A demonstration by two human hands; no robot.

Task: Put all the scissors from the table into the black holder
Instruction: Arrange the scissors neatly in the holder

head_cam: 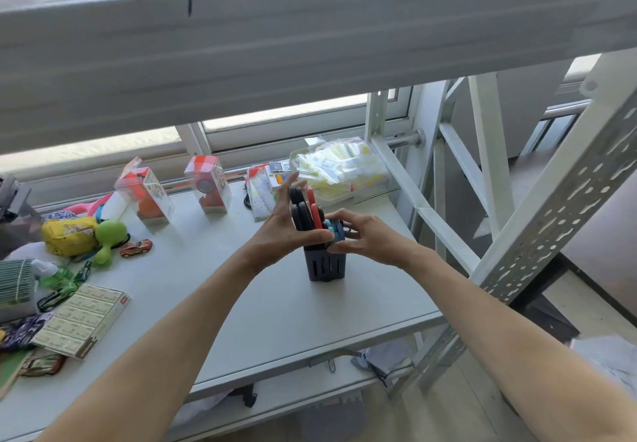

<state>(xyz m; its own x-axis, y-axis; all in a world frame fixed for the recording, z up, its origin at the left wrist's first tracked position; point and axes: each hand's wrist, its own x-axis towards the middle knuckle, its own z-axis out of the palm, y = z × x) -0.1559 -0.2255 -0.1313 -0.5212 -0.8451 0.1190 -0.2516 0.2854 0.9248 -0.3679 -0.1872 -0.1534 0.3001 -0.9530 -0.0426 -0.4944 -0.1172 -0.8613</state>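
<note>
The black holder (325,267) stands upright on the white shelf table (275,310), right of centre. Several scissors stick up out of it: black handles (299,212), red handles (313,209) and a blue-handled pair (335,229) at the right. My left hand (284,226) rests against the left side of the handles, fingers spread upward and thumb pressing at the holder's rim. My right hand (362,235) grips the blue-handled scissors from the right, at the top of the holder. The blades are hidden inside the holder.
Two clear toy boxes (148,193) (208,185) stand at the back. A clear bin of packets (339,169) sits behind the holder. Toys, a yellow pouch (69,235), a toy car (136,248) and a flat box (81,317) crowd the left. A shelf beam (275,62) hangs overhead; a perforated upright (551,221) stands right.
</note>
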